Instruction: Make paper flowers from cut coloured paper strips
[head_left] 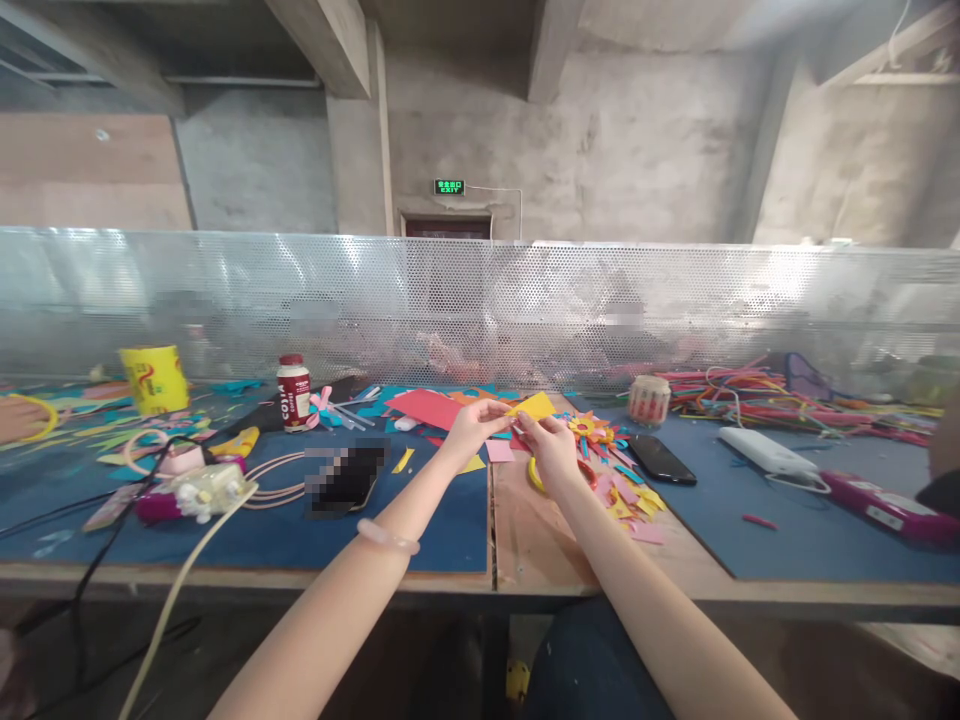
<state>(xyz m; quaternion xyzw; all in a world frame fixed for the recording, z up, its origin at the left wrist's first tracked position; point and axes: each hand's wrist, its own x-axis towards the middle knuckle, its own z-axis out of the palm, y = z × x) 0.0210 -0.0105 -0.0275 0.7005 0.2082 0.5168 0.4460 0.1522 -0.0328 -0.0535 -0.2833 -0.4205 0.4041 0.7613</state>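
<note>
My left hand (pixel 474 428) and my right hand (pixel 551 447) are raised close together over the table. Between them is a piece of yellow paper (pixel 536 405), pinched by the fingertips of both. Behind my left hand lies a sheet of red paper (pixel 427 408). A paper flower in orange and yellow (pixel 589 428) lies just beyond my right hand. Partly hidden by my right hand is a round yellow and red thing (pixel 535 476), perhaps a roll of tape. Pink and yellow paper scraps (pixel 634 500) are spread to its right.
A dark phone (pixel 662 460) lies on the right, a pixelated dark device (pixel 349 478) on the left. A power strip with cables (pixel 199 495), a drink bottle (pixel 293 393) and a yellow roll (pixel 154 380) stand left. Colourful strips (pixel 750 395) lie back right. A perforated metal screen (pixel 360 300) bounds the table.
</note>
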